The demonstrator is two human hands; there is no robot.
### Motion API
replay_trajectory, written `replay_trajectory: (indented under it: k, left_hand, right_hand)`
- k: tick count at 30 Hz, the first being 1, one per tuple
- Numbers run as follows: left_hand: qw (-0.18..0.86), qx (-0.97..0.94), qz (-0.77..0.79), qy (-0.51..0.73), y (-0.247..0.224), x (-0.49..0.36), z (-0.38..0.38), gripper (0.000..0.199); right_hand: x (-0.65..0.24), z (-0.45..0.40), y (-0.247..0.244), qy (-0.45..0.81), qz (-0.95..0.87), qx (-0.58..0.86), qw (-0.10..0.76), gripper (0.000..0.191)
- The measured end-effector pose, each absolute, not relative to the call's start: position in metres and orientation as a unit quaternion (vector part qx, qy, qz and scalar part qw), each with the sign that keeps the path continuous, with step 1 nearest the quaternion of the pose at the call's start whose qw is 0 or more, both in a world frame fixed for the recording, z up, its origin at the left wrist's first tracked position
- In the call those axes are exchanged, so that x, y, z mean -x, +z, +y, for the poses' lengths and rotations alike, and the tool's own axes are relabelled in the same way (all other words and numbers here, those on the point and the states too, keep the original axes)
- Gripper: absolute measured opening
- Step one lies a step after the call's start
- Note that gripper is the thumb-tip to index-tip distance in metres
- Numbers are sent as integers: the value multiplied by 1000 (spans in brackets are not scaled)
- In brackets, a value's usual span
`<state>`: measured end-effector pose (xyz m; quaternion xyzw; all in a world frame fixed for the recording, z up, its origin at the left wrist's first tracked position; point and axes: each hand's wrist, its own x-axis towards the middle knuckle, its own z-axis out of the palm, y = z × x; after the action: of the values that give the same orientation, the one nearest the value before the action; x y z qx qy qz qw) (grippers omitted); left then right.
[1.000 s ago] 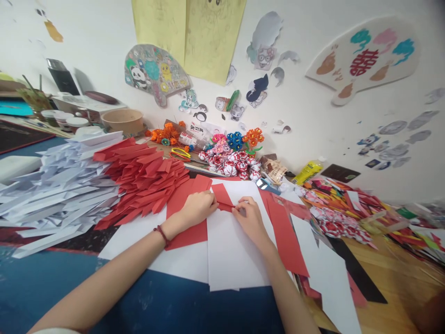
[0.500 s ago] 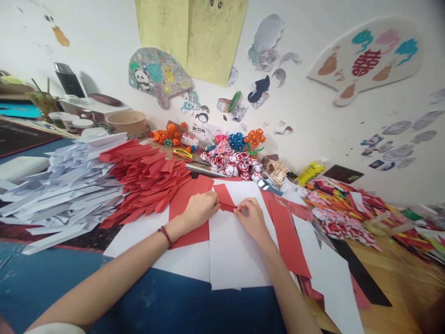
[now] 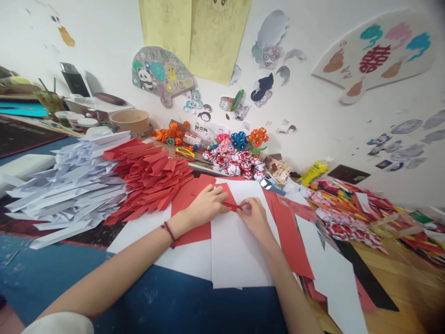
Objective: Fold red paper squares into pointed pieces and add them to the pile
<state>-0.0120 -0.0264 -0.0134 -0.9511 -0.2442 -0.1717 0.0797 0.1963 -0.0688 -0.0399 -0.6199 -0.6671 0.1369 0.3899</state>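
A narrow red paper strip (image 3: 231, 205) is stretched between my two hands above a stack of white paper sheets (image 3: 239, 266). My left hand (image 3: 206, 205) is closed over the strip's left part, palm down, with the fingertips bent onto it. At the strip's right end, my right hand (image 3: 255, 219) pinches it between thumb and forefinger. A red paper sheet (image 3: 194, 234) lies beneath my left hand and wrist. Part of the strip is covered by the left fingers.
Left of my hands are piles of folded red paper strips (image 3: 149, 178) and folded white paper strips (image 3: 76, 185). Behind lie red-and-white paper balls (image 3: 239, 162) and small craft flowers (image 3: 239, 140). More red sheets (image 3: 292, 236) and a yellow bottle (image 3: 314, 171) are on the right.
My left hand's fingers have moved from a tight pinch to reaching further over the strip. The right hand keeps its pinch. The whole view has shifted slightly.
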Motion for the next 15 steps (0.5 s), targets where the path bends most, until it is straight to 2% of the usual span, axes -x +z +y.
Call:
replay_trajectory:
  k: [15]
  left_hand:
    - [96, 944, -252, -188, -7, 25, -20, 20]
  right_hand:
    - [-199, -68, -41, 139, -663, 621, 395, 6]
